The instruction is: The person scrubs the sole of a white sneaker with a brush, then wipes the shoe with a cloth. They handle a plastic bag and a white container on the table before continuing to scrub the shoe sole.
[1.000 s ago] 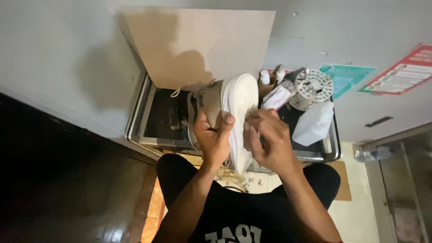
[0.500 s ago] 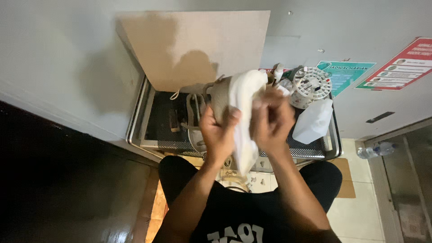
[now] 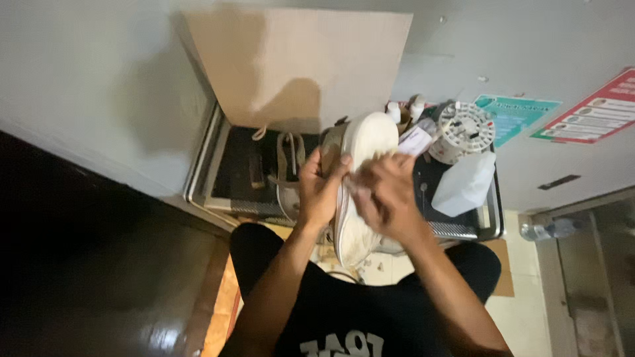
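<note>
From here my hands hide much of the white rubber-soled shoe (image 3: 360, 178): the left hand (image 3: 319, 188) covers its upper, the right hand (image 3: 383, 198) its middle sole, and I cannot tell what the right fingertips pinch. The shoe in turn blocks the middle of the metal-rimmed tray (image 3: 210, 173). A dark oblong object (image 3: 256, 173) lying in that tray is too dim to identify. The small white bottles (image 3: 405, 109) behind the shoe show only their tops. The clear plastic bottle (image 3: 548, 229) on the floor is blurred. My arms run off the lower edge.
</note>
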